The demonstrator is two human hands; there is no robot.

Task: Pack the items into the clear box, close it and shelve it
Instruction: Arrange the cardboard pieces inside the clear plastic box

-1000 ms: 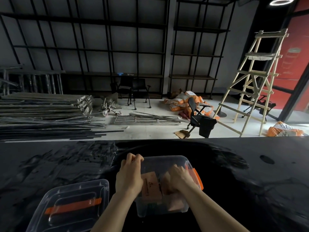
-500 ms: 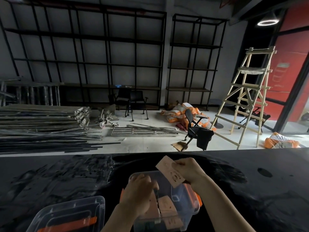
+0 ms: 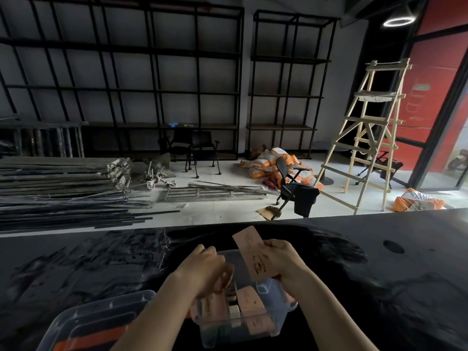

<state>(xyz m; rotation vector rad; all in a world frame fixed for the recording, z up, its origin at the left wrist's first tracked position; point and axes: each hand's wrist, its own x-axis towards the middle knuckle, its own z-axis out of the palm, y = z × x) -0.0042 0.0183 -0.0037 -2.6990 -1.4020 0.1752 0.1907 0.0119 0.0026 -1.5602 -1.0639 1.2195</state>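
The clear box (image 3: 272, 323) stands open on the black table (image 3: 76, 264), right in front of me, with tan cards and other small items inside. My right hand (image 3: 281, 257) holds a tan printed card (image 3: 253, 254) tilted above the box's far rim. My left hand (image 3: 205, 267) is closed over the box's left side; orange scissor handles (image 3: 225, 277) show under its fingers. The clear lid (image 3: 93, 323) with an orange handle lies flat to the left of the box.
Beyond the table lie stacked metal bars (image 3: 63, 188), a black office chair (image 3: 293, 191), orange sacks (image 3: 273, 163) and a wooden ladder (image 3: 367, 133). Black shelving racks (image 3: 152, 84) line the back wall.
My right hand lifted a tan card out of the box and holds it higher. My left hand shifted onto orange-handled scissors at the box's left. The view tilted upward.
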